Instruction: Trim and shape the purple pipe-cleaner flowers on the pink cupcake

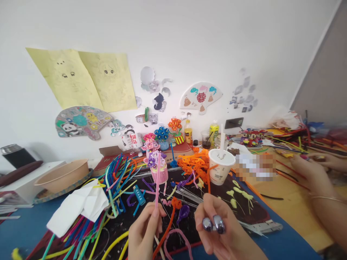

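Observation:
My left hand (148, 225) is closed, pinching a pink pipe cleaner (158, 177) that stands upright from its fingers. My right hand (217, 227) is curled around an object with two shiny dark metallic rounded ends (219, 224); its kind is unclear, as the fingers hide the rest. Between the hands lie an orange pipe-cleaner flower (176, 203) on a long stem and a purple looped petal (183, 214). A mauve pipe-cleaner loop (177, 233) is nearer me. Behind the pink stem stands a pink pot (159, 174) with purple and white flowers.
A lidded white cup (221, 169) with a straw stands beyond my right hand, beside piled orange flowers (193, 162). Left are bundled pipe cleaners (118, 184), white paper (78, 206), a blue lighter (139, 195) and a tan bowl (62, 177). Another person's hands (311, 171) work at far right.

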The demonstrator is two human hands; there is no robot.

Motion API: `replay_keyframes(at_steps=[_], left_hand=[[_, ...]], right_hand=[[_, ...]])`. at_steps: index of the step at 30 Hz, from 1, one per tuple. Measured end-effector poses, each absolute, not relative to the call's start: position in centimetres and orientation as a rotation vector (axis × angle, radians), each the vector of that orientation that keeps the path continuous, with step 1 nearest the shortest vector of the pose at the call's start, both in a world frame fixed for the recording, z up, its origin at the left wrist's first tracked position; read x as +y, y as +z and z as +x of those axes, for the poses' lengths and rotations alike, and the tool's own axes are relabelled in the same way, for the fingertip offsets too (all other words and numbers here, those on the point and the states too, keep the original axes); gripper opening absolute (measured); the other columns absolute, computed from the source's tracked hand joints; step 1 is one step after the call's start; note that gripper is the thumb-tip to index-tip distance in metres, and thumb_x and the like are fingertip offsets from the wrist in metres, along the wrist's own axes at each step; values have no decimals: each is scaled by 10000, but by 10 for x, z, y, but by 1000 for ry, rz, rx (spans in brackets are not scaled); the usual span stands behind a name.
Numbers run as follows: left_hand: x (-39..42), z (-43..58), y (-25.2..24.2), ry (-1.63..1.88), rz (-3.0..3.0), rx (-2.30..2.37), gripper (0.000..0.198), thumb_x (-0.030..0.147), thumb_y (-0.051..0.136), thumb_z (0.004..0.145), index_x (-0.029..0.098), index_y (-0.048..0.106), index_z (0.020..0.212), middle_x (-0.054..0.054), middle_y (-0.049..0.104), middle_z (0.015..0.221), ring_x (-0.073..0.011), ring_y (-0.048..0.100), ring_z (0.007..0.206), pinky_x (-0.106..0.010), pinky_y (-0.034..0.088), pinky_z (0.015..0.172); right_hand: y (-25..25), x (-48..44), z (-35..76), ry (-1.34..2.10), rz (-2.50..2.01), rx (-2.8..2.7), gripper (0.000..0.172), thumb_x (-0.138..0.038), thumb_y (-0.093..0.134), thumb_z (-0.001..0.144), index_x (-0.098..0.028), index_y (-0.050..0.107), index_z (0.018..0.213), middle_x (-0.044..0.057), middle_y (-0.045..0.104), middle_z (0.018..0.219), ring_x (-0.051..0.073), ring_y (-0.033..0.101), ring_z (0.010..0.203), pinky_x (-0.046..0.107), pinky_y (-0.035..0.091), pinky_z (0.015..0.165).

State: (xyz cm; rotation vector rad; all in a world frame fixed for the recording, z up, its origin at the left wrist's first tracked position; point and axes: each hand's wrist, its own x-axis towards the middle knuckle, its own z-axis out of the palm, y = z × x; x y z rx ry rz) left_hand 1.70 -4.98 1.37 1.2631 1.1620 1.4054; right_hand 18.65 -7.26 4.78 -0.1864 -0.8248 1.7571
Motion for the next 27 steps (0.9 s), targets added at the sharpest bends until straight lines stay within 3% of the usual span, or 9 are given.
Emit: replay_keyframes(at_steps=[4, 18, 24, 27], left_hand=[[-47, 19, 7, 1395, 1256, 1140, 357, 507, 637, 790, 170, 647, 672, 38, 462, 590, -90, 374, 526, -213, 309, 524], [-45, 20, 2, 1378, 1245, 1182, 343, 487, 644, 790, 172, 633, 657, 46, 454, 548, -89, 386, 515, -205, 331, 547], [-42, 18, -2, 1352, 1258, 1192, 348, 493, 632, 801, 169, 652, 676, 48, 446, 545, -87, 382, 509, -204, 318, 529], [-42, 17, -5, 1335, 1266, 1177, 379, 521, 640, 790, 162, 654, 669, 44, 474, 586, -70, 381, 500, -200, 311, 526]], right_hand=[[43, -70, 186, 1764, -153, -786, 542, -460, 827, 662, -143, 388, 689, 9, 669, 781, 9, 580, 465, 53, 364, 412], [27, -65, 186, 1733, -227, -791, 496, -472, 819, 674, -152, 443, 710, 37, 661, 772, 80, 650, 540, 59, 276, 333], [33, -67, 188, 1707, -293, -844, 501, -498, 838, 627, -155, 480, 703, 31, 677, 765, 91, 648, 548, 108, 380, 399], [31, -84, 194, 1749, -455, -916, 476, -499, 878, 536, -180, 543, 651, 32, 670, 731, 125, 638, 599, 217, 484, 551]])
